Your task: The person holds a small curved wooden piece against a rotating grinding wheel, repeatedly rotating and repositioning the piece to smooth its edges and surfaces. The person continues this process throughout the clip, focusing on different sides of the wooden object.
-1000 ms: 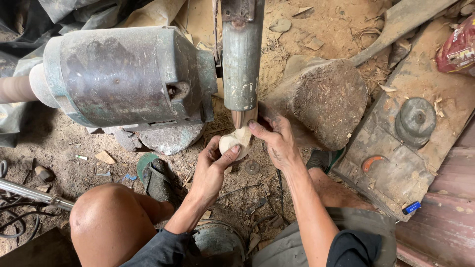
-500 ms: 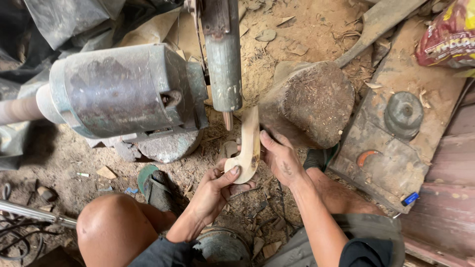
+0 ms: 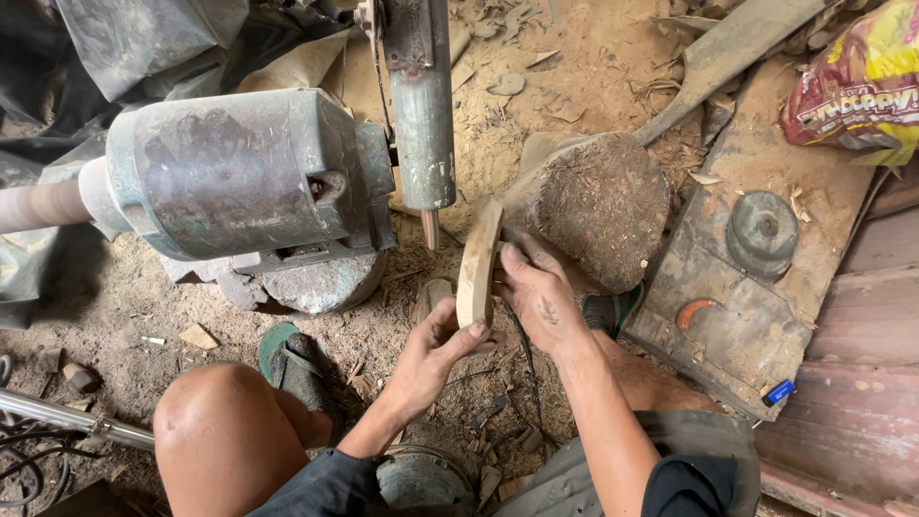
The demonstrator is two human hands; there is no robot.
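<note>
Sawdust floor; wood piece (image 3: 477, 263) now upright.

The curved wooden piece (image 3: 478, 265) is pale, freshly cut timber, thin and gently bowed like a shallow arc (its narrow edge faces the camera). It stands nearly upright, its long axis running from about 12 to 6 o'clock, upper tip tilted slightly toward 1 o'clock. It sits a little below centre of the view, its lower end pinched between fingers.
</note>
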